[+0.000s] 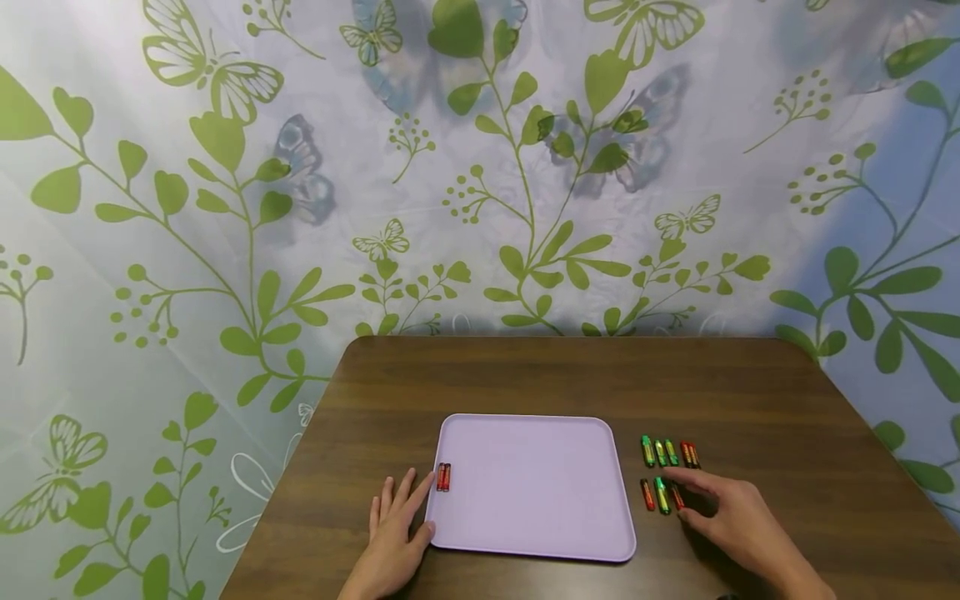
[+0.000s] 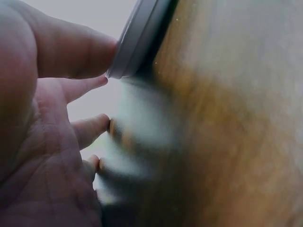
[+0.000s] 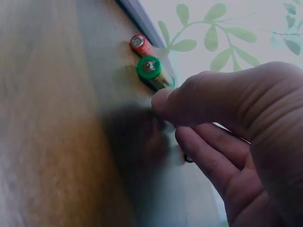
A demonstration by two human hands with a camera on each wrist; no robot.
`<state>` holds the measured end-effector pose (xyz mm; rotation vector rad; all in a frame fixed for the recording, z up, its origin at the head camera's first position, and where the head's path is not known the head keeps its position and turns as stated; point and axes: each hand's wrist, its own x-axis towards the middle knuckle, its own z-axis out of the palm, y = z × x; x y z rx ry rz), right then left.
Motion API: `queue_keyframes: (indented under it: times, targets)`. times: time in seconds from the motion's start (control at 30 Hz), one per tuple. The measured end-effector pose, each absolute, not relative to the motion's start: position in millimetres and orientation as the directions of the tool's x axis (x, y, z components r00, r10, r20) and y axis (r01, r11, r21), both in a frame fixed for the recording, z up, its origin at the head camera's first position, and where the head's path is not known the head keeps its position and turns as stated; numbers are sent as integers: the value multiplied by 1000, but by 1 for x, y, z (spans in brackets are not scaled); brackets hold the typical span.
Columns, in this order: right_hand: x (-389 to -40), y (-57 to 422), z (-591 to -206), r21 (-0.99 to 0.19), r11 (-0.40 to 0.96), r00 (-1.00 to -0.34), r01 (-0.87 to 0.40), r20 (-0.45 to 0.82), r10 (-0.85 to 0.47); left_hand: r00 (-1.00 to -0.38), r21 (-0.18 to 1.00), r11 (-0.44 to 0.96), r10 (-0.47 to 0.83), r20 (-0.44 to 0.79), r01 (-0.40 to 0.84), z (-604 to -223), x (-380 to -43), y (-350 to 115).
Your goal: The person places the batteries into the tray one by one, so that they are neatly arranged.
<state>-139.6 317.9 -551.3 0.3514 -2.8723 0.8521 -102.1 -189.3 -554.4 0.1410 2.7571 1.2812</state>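
Note:
My left hand (image 1: 390, 537) lies with spread, straight fingers at the left side of a lilac tray (image 1: 532, 492). In the left wrist view its thumb touches the tray rim (image 2: 135, 42). Two red batteries (image 1: 444, 477) lie side by side inside the tray, near its left wall. On the right, my right hand (image 1: 738, 517) reaches over a red battery (image 1: 677, 497), thumb and index finger apart around it; whether they touch it is hidden. Left of it lie a green battery (image 1: 662, 496) and another red battery (image 1: 647, 495), both also visible in the right wrist view.
Behind that row lie three green batteries (image 1: 660, 452) and two red batteries (image 1: 689, 455). Everything stands on a dark brown wooden table (image 1: 570, 375). A curtain (image 1: 480, 167) with green leaves and butterflies hangs beyond the far table edge.

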Motion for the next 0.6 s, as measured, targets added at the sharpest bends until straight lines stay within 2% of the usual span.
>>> queue_keyframes:
  times: [0.2,0.4,0.6]
  targets:
    - [-144,302,-542,-606,721,-938,-336,288,-194,-991,766,640,130,-31,60,-552,-102,-190]
    - [-158,264,-531,-701,599,-922,-388,291,-256,-991,763,644,133,-29,64,-550,-101,-192]
    - [-182,215,-518,-650,593,-880,-475,363,-307,-990,768,638,140,-32,65,-548,-102,-193]
